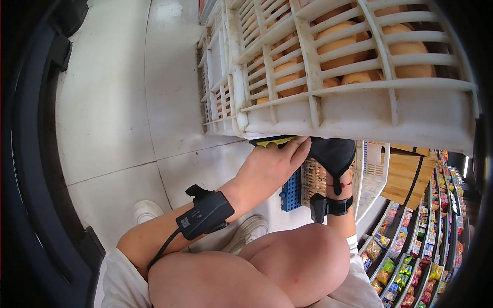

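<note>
Black, yellow-patched glove-like cover (323,146) over right hand (336,158), by white slatted crate's (359,110) near edge | left hand (277,160): fingers bent against cover, closure unclear | right: grip concealed, can't judge

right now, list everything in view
large crate: one, white, upper right
round goods: several, brown, inside it
second crate: one, white, upper centre
low crate: one, white, right
basket: one, tan, centre
small crate: one, blue, centre
panel: one, light brown, right
shelves: several, dark, lower right
packets: many, mixed, on shelves
tiles: several, pale, left
wrist devices: two, black, lower centre
bracelet: one, red, centre right
covering: one, black, centre
strip: one, yellow, centre
shoes: two, white, lower centre
clothing: some, white, bottom
legs: two, bare, bottom
left hand: one, bare, centre
right hand: one, hidden by covering
</note>
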{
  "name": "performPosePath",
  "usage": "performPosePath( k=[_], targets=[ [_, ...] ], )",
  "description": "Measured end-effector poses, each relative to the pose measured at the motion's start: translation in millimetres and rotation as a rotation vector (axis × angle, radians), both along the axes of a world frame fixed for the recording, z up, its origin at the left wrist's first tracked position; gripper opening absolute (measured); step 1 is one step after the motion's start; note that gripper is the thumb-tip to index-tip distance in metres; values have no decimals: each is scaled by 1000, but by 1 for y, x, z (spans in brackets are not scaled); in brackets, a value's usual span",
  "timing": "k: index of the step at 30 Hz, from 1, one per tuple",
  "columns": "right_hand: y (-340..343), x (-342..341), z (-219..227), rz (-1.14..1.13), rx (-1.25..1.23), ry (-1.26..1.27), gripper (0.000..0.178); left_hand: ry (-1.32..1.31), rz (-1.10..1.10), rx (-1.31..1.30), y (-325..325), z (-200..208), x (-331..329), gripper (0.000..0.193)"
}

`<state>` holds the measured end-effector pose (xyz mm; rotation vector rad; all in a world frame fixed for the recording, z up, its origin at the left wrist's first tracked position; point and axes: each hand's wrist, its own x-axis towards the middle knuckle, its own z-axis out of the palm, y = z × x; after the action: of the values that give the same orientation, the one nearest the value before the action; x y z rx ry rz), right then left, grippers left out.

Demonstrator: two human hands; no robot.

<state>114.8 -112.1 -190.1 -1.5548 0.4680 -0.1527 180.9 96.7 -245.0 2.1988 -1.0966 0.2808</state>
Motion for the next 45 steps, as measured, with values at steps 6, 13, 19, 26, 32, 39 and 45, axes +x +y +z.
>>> performPosePath(
  k=[6,13,19,26,32,39,45],
  targets=[
    [-4,12,7,38,-53,3,45,36,-18,-34,4,1,0,59],
    [11,-6,-9,196,-348,10,44,14,-12,28,2,6,0,61],
    [-13,17,7,59,-142,1,43,5,-27,45,3,6,2,64],
    [-13,8,1,69,-124,-11,42,16,-23,68,3,8,1,64],
    [-18,17,8,35,-88,-6,41,20,-26,35,3,7,0,64],
    [-12,-1,1,9,-63,5,40,21,-28,2,3,7,1,62],
    [15,-23,-2,107,-151,25,39,47,-32,15,6,6,1,61]
  ],
)
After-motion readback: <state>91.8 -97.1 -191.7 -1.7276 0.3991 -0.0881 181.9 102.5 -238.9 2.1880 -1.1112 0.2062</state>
